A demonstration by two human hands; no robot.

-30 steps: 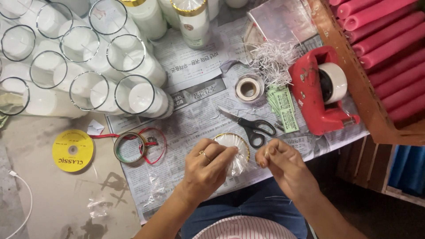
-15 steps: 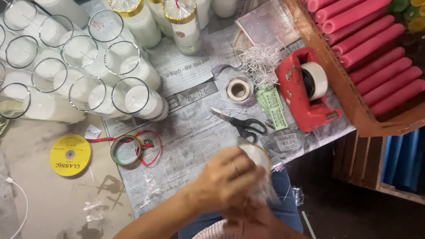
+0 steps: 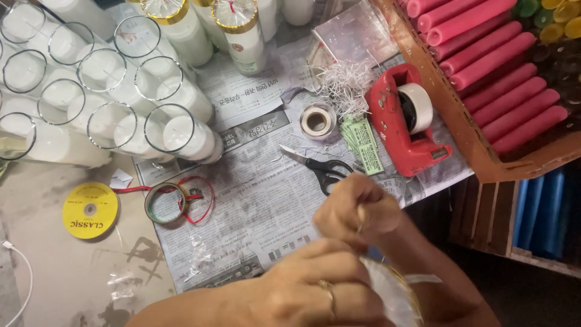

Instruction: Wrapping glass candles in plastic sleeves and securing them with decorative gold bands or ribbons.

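Observation:
My left hand (image 3: 315, 290), a ring on one finger, is closed around a glass candle (image 3: 393, 297) wrapped in clear film with a gold band at its rim, low at the bottom edge of the head view. Just above it, my right hand (image 3: 358, 212) is curled with its fingertips pinched at the top of the wrapping; what it pinches is too small to tell. Black-handled scissors (image 3: 318, 166) lie on the newspaper (image 3: 254, 181) just beyond my right hand.
Several white candles in clear glasses (image 3: 109, 103) stand at the back left, two with gold-banded wrapping (image 3: 239, 30). A red tape dispenser (image 3: 405, 127), small tape roll (image 3: 318, 121), green tickets (image 3: 363, 145), yellow ribbon spool (image 3: 89, 210), and a wooden crate of pink candles (image 3: 490, 72) surround the newspaper.
The wrapped candle moved from the table in front of me down toward my lap, both hands following. My left hand now grips it low, and my right hand sits above it.

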